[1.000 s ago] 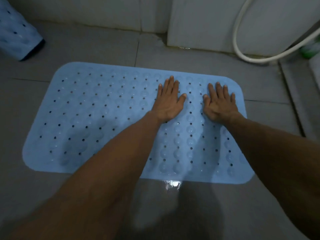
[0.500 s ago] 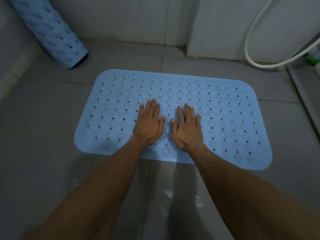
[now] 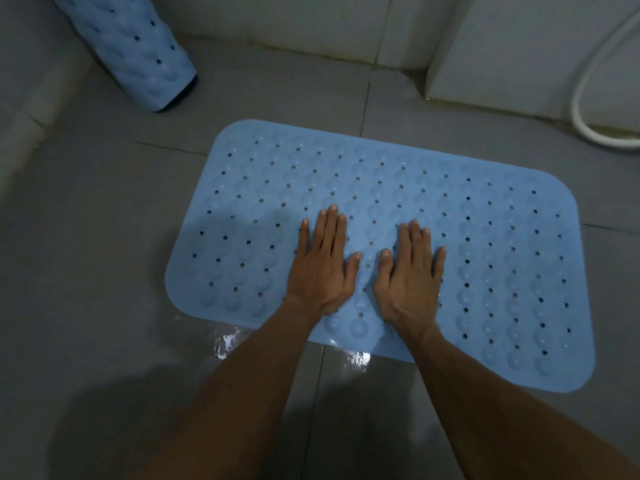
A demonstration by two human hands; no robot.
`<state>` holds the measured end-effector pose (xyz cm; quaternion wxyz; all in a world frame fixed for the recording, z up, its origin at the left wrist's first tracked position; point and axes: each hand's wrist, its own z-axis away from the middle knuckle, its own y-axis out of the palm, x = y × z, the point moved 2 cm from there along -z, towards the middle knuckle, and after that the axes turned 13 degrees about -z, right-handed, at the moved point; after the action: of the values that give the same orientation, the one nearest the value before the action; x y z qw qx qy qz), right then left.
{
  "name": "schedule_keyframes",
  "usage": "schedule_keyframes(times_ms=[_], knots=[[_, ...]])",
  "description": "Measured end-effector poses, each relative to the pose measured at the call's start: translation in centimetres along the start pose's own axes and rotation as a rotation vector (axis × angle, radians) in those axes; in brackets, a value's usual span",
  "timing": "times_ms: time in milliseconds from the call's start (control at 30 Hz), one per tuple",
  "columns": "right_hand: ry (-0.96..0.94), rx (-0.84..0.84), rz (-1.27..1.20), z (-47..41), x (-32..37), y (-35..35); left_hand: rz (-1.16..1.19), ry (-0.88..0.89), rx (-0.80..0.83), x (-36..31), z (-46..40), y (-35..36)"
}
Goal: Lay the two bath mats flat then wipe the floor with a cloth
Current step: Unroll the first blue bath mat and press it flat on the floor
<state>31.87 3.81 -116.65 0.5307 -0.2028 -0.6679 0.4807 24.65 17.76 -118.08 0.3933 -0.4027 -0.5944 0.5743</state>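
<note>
Underfoot, one grey tiled floor point(image 3: 104, 237) fills most of the view, with dark grout lines crossing it and small wet patches glinting just near of the mat's near edge. Two pale blue rubber bath mats are in sight. One, the flat blue perforated bath mat point(image 3: 485, 237), lies spread on the floor in the middle and right of the scene, its rounded corners down, its surface covered in rows of raised bumps and small round holes. The other, the rolled blue bath mat point(image 3: 138, 53), stands tilted at the far left, its lower end on the floor, well apart from the flat one. At the far edge run pale wall panels point(image 3: 294, 22), and at the far right one white hose point(image 3: 585, 109) curves down to the floor.

Two bare forearms reach in from the near edge, side by side. The left hand point(image 3: 323, 268) lies palm down on the near middle of the flat mat, its fingers point(image 3: 329, 230) straight, close together and pointing far, thumb spread toward the right. The right hand point(image 3: 410, 275) lies palm down just beside it, fingers likewise straight and nearly closed up, thumb angled left. The two thumbs are near each other but apart. Neither hand grips anything; both press flat against the mat.
</note>
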Motion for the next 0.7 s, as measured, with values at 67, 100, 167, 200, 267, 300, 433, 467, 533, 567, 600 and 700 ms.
schedule_keyframes(times_ms=[67,100,167,200,267,300,433,467,533,567,600,700], knots=[[0.009,0.003,0.024,0.0,0.1,0.1,0.008,0.000,0.008,-0.2,0.0,-0.2],[0.016,0.003,0.029,-0.1,0.1,0.1,0.009,-0.002,0.016,-0.3,0.0,-0.4],[0.028,-0.001,0.037,-0.1,0.3,0.1,0.001,-0.010,0.035,-0.3,0.1,-0.6],[0.035,-0.001,0.040,-0.1,0.4,0.1,0.001,-0.015,0.047,-0.3,0.0,-0.7],[0.046,-0.008,0.036,-0.2,0.6,-0.1,0.007,-0.024,0.075,-0.3,-0.2,-1.0],[0.050,-0.010,0.036,-0.1,0.6,-0.1,0.002,-0.025,0.094,-0.4,-0.2,-1.1],[0.055,0.000,0.037,-0.3,0.6,-0.1,-0.027,-0.026,0.144,-0.4,-0.3,-1.3],[0.053,-0.003,0.032,-0.3,0.6,-0.1,-0.030,-0.024,0.147,-0.3,-0.3,-1.4],[0.047,-0.017,0.025,-0.4,0.7,-0.3,-0.032,-0.017,0.164,-0.3,-0.5,-1.6],[0.046,-0.018,0.025,-0.3,0.8,-0.3,-0.035,-0.014,0.175,-0.3,-0.5,-1.7],[0.048,-0.014,0.023,-0.3,0.9,-0.3,-0.037,-0.015,0.185,-0.3,-0.5,-1.7],[0.059,0.005,0.024,-0.4,0.9,-0.4,-0.036,-0.012,0.202,-0.3,-0.5,-1.7]])
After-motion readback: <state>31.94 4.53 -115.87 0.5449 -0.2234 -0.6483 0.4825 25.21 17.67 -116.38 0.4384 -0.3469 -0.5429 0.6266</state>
